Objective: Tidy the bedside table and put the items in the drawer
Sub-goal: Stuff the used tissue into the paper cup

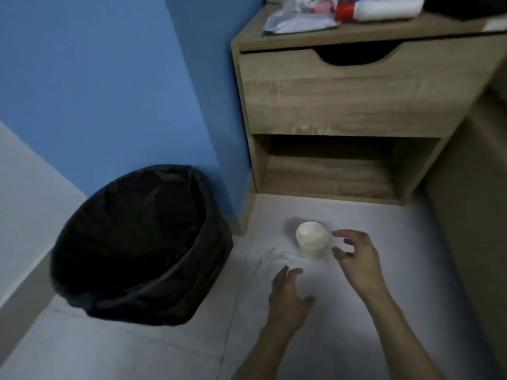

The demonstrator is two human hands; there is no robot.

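— Where do we find the jar from the head camera?

— We see a small white jar standing upright on the pale floor, in front of the bedside table and not on it. Just beside the jar, on its near left side, a white cloth lies crumpled on the floor.

— And the hands?

— The right hand is just to the right of the jar, its fingers curved and spread towards it, with nothing between them. The picture is blurred there, so we cannot tell if a fingertip touches the jar. The left hand is over the near edge of the cloth, with its fingers loose and apart, also grasping nothing.

— How is the table?

— Its drawer is closed, and below the drawer is an open shelf. On the top we see a white bottle with a red cap lying on its side, and next to it a pale plastic bag. A bin with a black liner stands on the floor to the left of the table, against the blue wall.
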